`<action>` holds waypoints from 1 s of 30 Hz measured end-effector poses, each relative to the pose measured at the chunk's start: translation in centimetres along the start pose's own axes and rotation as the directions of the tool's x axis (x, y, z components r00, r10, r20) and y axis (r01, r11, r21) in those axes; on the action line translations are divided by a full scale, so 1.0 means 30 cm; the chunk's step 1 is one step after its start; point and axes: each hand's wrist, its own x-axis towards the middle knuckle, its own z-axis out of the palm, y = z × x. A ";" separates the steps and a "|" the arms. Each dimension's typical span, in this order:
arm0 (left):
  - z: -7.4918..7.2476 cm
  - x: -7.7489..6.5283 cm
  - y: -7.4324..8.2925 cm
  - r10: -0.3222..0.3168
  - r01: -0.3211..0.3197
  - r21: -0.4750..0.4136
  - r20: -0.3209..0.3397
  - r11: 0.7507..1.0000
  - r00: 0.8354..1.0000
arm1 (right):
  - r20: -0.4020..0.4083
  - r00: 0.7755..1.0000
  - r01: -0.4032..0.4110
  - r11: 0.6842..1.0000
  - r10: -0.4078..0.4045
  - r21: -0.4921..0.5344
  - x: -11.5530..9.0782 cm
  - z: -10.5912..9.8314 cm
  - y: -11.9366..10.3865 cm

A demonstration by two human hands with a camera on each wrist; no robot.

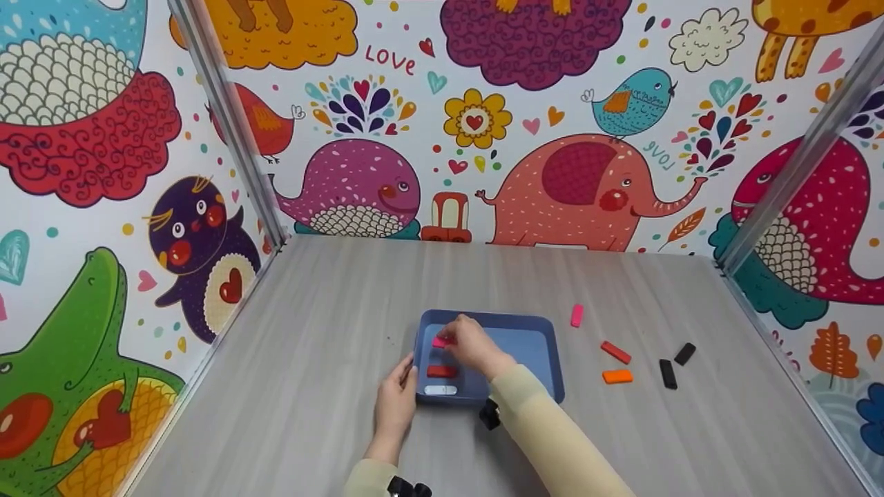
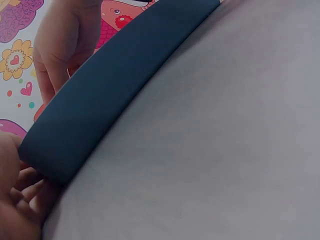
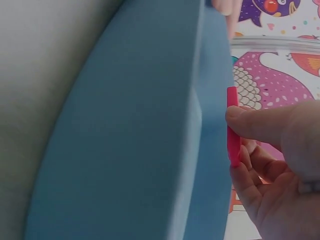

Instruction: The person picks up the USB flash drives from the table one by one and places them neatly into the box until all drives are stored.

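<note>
A shallow blue tray [image 1: 514, 321] lies on the table. My right hand [image 1: 473, 345] is over its left part, pinching a small pink bar [image 3: 233, 127] between thumb and fingers. In the right wrist view the bar stands near the tray wall [image 3: 125, 125]. Inside the tray, a red bar [image 1: 442, 371] lies below the pink one, and a white bar [image 1: 440, 390] lies close to the front wall. My left hand [image 1: 396, 400] holds the tray at its left side; the left wrist view shows bent fingers [image 2: 37, 195] at the tray's corner.
To the tray's right lie another pink bar [image 1: 577, 315], a red bar [image 1: 615, 352], an orange bar [image 1: 617, 376] and two black bars [image 1: 668, 373]. Walls with cartoon animals [image 1: 566, 193] enclose the grey wood-grain table [image 1: 311, 331] at the back and sides.
</note>
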 end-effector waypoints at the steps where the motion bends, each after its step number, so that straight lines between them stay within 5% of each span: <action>1: 0.000 0.000 0.000 -0.001 0.001 0.003 -0.002 1.000 1.000 | 0.003 1.000 -0.001 1.000 0.001 -0.005 0.002 0.006 0.001; 30: 0.003 0.003 -0.002 0.025 -0.025 -0.011 -0.015 1.000 1.000 | 0.020 0.999 -0.034 0.999 0.034 -0.003 0.031 0.071 0.029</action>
